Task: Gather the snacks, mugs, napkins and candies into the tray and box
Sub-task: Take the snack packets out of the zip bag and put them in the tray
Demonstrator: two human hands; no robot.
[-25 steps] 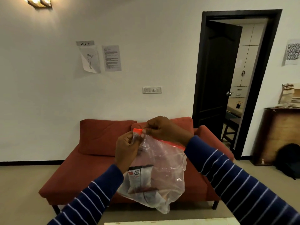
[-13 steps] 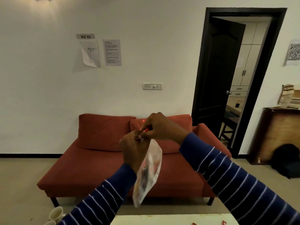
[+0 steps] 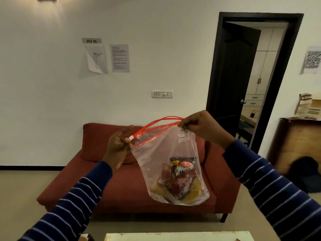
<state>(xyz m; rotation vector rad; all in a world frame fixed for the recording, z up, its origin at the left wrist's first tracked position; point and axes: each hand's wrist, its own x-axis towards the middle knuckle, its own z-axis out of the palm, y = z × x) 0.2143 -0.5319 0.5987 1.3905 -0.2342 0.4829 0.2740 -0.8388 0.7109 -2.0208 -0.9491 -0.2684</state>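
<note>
Clear plastic zip bag, red-rimmed and gaping, hangs in mid-air holding snack packets; left hand and right hand each pinch one end of its rim.

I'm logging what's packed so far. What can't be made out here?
Head view only:
- Snack packets: overlapping inside the bag, count unclear.
- Table: cut off by bottom edge.
- Wall notice: print too small.
- Tray, box, mugs, napkins: out of frame.

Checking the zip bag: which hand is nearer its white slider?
Left. The left hand pinches beside the slider; the right hand holds the strip's far end.
</note>
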